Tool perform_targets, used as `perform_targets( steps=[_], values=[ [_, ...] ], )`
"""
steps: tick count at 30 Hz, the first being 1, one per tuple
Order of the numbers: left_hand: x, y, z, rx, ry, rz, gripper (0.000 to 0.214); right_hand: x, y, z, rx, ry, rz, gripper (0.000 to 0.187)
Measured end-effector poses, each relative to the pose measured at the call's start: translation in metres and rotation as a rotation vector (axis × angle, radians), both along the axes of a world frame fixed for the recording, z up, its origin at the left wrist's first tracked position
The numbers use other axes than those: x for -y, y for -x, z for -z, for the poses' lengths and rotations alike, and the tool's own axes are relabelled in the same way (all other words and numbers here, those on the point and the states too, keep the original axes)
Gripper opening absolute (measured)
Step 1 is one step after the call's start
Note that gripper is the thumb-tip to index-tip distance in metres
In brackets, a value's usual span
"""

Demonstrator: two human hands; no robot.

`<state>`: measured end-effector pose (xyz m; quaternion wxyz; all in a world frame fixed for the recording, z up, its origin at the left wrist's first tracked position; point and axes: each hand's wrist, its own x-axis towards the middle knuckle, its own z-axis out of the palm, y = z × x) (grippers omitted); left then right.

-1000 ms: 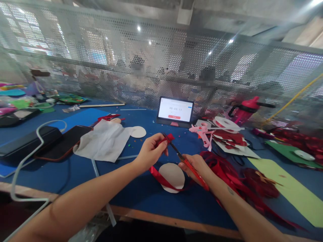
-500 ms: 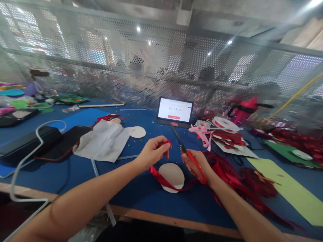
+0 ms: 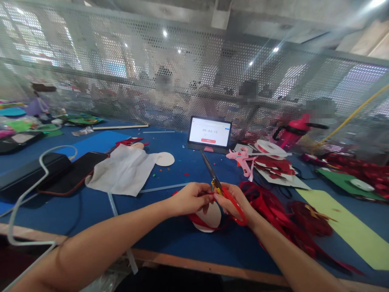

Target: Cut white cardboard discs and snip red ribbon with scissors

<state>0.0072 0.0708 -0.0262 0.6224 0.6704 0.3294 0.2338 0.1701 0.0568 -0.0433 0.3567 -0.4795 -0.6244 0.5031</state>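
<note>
In the head view my left hand (image 3: 194, 198) is closed in a pinch on a red ribbon (image 3: 199, 222), its fingertips meeting those of my other hand. My right hand (image 3: 232, 196) holds scissors (image 3: 209, 167) with red-orange handles, the blades pointing away from me and looking closed together. Its thumb and fingertips are pinched by the ribbon's end; whether they grip the ribbon too is hard to see. Beneath both hands lies a round off-white disc (image 3: 212, 215), partly covered by ribbon and fingers. A heap of dark red ribbon (image 3: 270, 211) spreads beside my right forearm.
A tablet (image 3: 209, 132) showing a timer stands at the back. To its right are a pink glue gun (image 3: 243, 160) and a ribbon spool (image 3: 269, 148). Leftward lie a grey-white cloth (image 3: 124, 168), another white disc (image 3: 165, 159) and a phone (image 3: 74, 172) with a white cable.
My left hand has moved down and right with the ribbon, meeting my right hand's fingertips. The scissors have shifted slightly left. A small red scrap shows on the table where my left hand was.
</note>
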Motion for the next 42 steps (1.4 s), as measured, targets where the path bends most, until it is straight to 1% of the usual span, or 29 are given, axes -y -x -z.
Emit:
perform_targets(
  steps=[5, 8, 11, 13, 15, 18, 20, 22, 25, 27, 31, 35, 38, 42],
  values=[
    [-0.002, 0.001, -0.003, 0.010, 0.022, 0.005, 0.010, 0.000, 0.003, -0.002, 0.041, -0.038, 0.086, 0.021],
    [-0.006, 0.004, -0.003, -0.005, -0.019, 0.003, 0.013, 0.001, 0.002, -0.007, 0.042, -0.071, 0.145, 0.021],
    [-0.009, 0.007, -0.002, -0.035, -0.059, -0.018, 0.017, 0.001, -0.001, -0.011, -0.008, -0.065, 0.206, 0.022],
    [-0.010, 0.009, -0.001, -0.031, -0.080, -0.029, 0.018, 0.000, -0.005, -0.011, -0.043, -0.084, 0.196, 0.023],
    [-0.010, 0.009, -0.002, 0.008, -0.103, -0.063, 0.019, -0.001, -0.010, -0.010, -0.069, -0.117, 0.156, 0.025],
    [-0.010, 0.010, -0.005, 0.103, -0.123, -0.191, 0.022, -0.001, -0.015, -0.011, -0.052, -0.138, 0.120, 0.030],
    [-0.011, 0.010, -0.007, 0.182, -0.132, -0.296, 0.023, 0.001, -0.016, -0.014, 0.016, -0.154, 0.121, 0.032],
    [-0.013, 0.011, -0.009, 0.263, -0.144, -0.401, 0.022, 0.003, -0.017, -0.016, 0.097, -0.208, 0.108, 0.033],
    [-0.015, 0.013, -0.011, 0.361, -0.133, -0.520, 0.024, 0.002, -0.018, -0.016, 0.196, -0.300, 0.007, 0.036],
    [-0.016, 0.014, -0.012, 0.402, -0.122, -0.561, 0.025, 0.000, -0.020, -0.014, 0.268, -0.329, -0.063, 0.038],
    [-0.017, 0.015, -0.011, 0.436, -0.135, -0.582, 0.021, -0.004, -0.023, -0.011, 0.504, -0.404, -0.121, 0.040],
    [-0.016, 0.015, -0.010, 0.435, -0.128, -0.574, 0.019, -0.003, -0.020, -0.012, 0.706, -0.437, -0.133, 0.041],
    [-0.016, 0.013, -0.010, 0.409, -0.126, -0.557, 0.018, -0.003, -0.019, -0.010, 0.768, -0.456, -0.138, 0.043],
    [-0.014, 0.011, -0.012, 0.372, -0.170, -0.537, 0.019, -0.006, -0.019, -0.003, 0.804, -0.476, -0.155, 0.041]
  ],
)
